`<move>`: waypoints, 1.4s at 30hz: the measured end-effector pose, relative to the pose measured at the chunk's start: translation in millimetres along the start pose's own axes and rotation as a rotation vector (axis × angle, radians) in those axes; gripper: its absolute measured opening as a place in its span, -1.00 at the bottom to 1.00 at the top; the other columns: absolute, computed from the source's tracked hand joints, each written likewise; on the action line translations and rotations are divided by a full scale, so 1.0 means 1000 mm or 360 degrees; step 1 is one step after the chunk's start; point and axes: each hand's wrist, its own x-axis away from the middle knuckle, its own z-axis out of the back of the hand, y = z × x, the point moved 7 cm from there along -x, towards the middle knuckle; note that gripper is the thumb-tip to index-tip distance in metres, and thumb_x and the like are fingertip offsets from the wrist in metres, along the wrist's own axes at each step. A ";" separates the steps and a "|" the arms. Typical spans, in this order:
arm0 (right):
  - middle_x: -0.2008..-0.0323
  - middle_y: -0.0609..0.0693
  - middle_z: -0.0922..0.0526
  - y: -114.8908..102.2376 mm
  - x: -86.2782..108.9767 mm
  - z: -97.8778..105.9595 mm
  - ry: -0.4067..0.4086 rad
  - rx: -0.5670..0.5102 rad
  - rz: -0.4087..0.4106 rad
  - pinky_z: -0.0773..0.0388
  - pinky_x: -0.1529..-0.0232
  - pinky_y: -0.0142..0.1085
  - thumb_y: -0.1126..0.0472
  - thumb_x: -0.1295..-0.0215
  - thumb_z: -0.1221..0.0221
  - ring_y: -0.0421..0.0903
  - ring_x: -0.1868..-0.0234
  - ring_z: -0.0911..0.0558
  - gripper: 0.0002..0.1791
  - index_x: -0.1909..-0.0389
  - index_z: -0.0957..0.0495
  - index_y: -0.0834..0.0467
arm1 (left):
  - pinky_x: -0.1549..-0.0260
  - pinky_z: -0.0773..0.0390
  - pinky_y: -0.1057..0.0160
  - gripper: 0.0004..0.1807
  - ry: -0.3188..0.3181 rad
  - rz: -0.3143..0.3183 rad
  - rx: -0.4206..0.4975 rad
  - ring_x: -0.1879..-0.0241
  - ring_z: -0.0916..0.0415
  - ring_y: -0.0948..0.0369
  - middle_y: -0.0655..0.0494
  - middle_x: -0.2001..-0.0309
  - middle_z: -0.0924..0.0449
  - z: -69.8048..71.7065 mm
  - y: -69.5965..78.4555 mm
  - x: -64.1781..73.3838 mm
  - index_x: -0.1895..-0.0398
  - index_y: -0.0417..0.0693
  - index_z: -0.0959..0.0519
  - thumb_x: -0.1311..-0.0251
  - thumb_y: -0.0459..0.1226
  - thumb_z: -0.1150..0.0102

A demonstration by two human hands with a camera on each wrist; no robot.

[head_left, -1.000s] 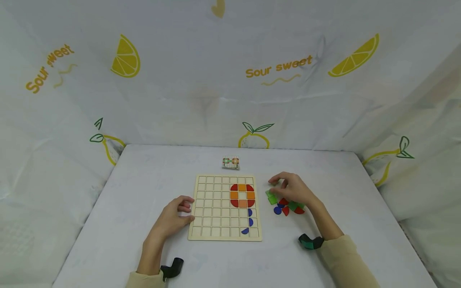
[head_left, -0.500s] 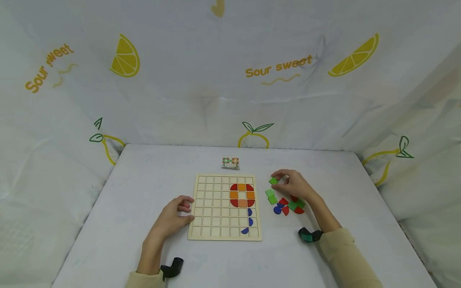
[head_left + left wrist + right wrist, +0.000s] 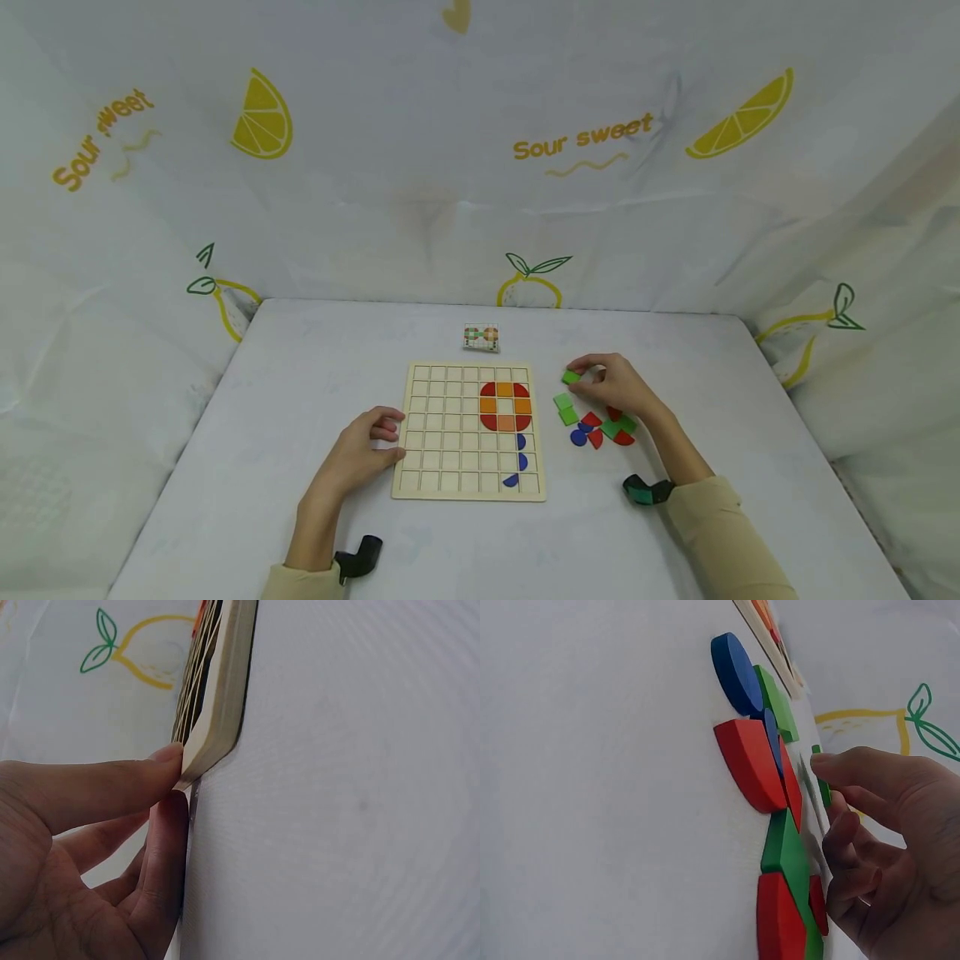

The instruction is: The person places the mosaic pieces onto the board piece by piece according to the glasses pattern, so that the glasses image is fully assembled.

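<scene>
Right hand [image 3: 617,388] has shifted, grip clamped on one green square [image 3: 571,377] — singled out; left hand [image 3: 356,452] touches board [image 3: 444,442], grip apart.

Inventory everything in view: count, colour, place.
Table: 1, white, centre
Backdrop: 1, lemon-printed white, around table
Board: 1, pale, mid-table
Cards: 1+, multicoloured, beyond board
Corners: 4, red, on board
Squares: 4, orange, on board
Semicircles: 3, blue, on board
Loose pieces: 4 red, 4 green, 2+ blue, right of board
Held tile: 1, green, beyond those
Wrist cameras: 2, mostly black, wrists
Sleeves: 2, beige, forearms
Left hand: 1, board's left edge
Right hand: 1, pinching tile
</scene>
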 end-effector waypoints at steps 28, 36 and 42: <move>0.04 0.05 -0.80 -0.119 -0.009 -0.089 -0.0348 -0.0151 0.0538 -0.41 0.35 -0.44 0.16 -0.37 -0.46 -0.26 0.42 -0.44 -0.68 -0.09 -0.78 0.12 | -0.04 -0.64 0.10 -0.45 0.0001 -0.0014 -0.0001 0.00 -0.69 0.14 -0.03 0.01 -0.68 -0.001 0.001 0.001 -0.19 -0.15 -0.65 -0.09 -0.47 -0.56; -0.03 0.00 -0.84 -0.133 -0.014 -0.102 -0.0326 0.0073 0.0573 -0.52 0.15 -0.42 0.13 -0.36 -0.48 -0.27 0.26 -0.53 -0.68 -0.09 -0.78 0.10 | -0.04 -0.62 0.14 -0.46 0.0018 0.0008 -0.0006 0.00 -0.69 0.16 0.01 0.02 -0.68 -0.001 -0.003 -0.001 -0.19 -0.12 -0.65 -0.10 -0.47 -0.55; -0.01 0.00 -0.84 -0.138 -0.015 -0.106 -0.0321 0.0081 0.0597 -0.60 0.02 -0.37 0.16 -0.33 -0.49 -0.19 0.12 -0.63 -0.67 -0.08 -0.78 0.13 | -0.02 -0.63 0.12 -0.46 0.0009 0.0004 -0.0006 -0.01 -0.69 0.13 -0.03 0.00 -0.68 0.000 -0.001 -0.001 -0.21 -0.14 -0.65 -0.11 -0.47 -0.54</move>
